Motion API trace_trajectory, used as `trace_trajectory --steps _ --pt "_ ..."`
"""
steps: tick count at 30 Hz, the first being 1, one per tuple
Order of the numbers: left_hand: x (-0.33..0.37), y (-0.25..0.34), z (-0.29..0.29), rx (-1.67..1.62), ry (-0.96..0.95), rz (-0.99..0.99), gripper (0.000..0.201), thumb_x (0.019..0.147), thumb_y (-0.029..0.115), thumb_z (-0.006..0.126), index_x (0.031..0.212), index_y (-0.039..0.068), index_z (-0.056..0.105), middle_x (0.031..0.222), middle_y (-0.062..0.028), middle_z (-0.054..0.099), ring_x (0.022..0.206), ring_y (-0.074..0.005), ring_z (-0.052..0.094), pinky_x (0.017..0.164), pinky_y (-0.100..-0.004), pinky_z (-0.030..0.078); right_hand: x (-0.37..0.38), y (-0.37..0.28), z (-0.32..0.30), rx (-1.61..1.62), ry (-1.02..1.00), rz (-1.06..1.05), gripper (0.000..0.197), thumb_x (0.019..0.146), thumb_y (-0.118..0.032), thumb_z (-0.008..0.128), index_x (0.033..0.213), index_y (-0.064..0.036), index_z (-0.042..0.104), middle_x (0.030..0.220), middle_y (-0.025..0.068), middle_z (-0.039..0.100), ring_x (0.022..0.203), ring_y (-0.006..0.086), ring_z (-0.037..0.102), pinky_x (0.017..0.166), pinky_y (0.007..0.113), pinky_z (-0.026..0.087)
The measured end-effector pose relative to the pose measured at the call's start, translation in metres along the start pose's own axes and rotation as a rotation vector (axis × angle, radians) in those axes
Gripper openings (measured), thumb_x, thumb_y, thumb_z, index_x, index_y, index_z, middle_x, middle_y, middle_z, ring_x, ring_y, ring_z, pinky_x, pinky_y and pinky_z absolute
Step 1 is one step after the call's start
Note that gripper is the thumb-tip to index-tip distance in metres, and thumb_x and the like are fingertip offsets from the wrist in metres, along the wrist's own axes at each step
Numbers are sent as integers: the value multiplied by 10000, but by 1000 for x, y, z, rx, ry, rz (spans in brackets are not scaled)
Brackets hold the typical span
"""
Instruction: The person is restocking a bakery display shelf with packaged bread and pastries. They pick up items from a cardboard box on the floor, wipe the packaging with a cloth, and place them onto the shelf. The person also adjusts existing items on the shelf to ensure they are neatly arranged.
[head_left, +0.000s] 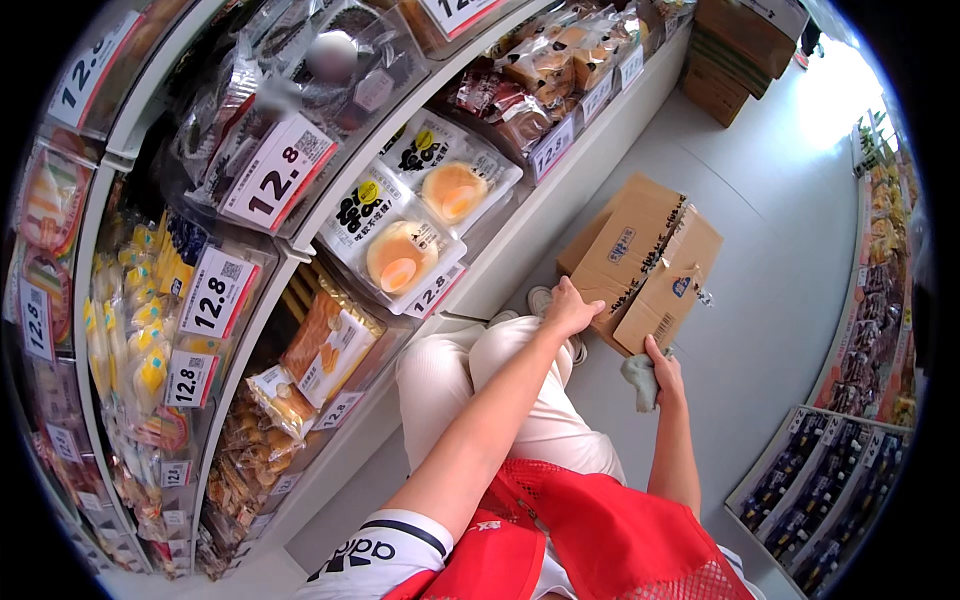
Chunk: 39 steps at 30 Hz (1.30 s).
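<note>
A brown cardboard box (655, 268) with black print and a strip of tape sits tilted above the grey floor, in front of my knees. My left hand (572, 308) grips its near left edge, thumb lying out along the side. At the near right corner, my right hand (666, 373) has its fingertips against the cardboard. A crumpled grey-green cloth (640, 381) hangs from that same right hand. The underside of the box is hidden, and so are some of the left fingers.
Tall shelves of packaged breads (455, 195) with price tags rise close on my left. Stacked cartons (735, 60) stand at the far end of the aisle. To the right are a long snack display (880, 260) and a divided rack (815, 490) of dark packets.
</note>
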<state>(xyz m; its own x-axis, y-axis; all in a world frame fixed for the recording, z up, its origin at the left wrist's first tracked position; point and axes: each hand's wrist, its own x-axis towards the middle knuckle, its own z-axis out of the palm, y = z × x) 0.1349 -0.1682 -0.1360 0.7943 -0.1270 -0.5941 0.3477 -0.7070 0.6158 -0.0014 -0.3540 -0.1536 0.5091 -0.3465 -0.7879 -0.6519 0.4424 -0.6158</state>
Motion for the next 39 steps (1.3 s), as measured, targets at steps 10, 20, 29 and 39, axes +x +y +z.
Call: trace_trajectory --steps 10,20,29,39 --pt "14 1 -3 -77 89 38 845 772 337 718 1372 -65 279 1425 -308 275 1321 -400 338 1102 -388 310 21 0 20 75 -38 -47 383 836 -210 734 1134 -21 585 932 62 645 757 159 627 635 314 530" --pt "27 -9 -21 -103 85 155 720 838 215 653 1432 -6 314 1533 -280 90 1422 -361 189 1153 -366 217 58 -35 38 36 66 -287 427 844 -80 688 1244 -18 551 1082 108 632 873 189 635 730 327 540" --pt "42 -6 -27 -106 82 278 657 837 164 653 1403 -13 369 1530 -284 98 1421 -365 187 1147 -375 237 96 -57 37 -116 122 -381 376 846 -68 678 1207 -24 584 1008 86 651 817 169 626 697 319 531" --pt "60 -7 -22 -123 74 361 603 854 96 634 1384 -41 381 1529 -285 79 1410 -349 226 1105 -343 327 105 -72 42 -187 137 -371 475 815 -144 708 1266 -91 570 1035 76 663 859 167 613 763 332 487"
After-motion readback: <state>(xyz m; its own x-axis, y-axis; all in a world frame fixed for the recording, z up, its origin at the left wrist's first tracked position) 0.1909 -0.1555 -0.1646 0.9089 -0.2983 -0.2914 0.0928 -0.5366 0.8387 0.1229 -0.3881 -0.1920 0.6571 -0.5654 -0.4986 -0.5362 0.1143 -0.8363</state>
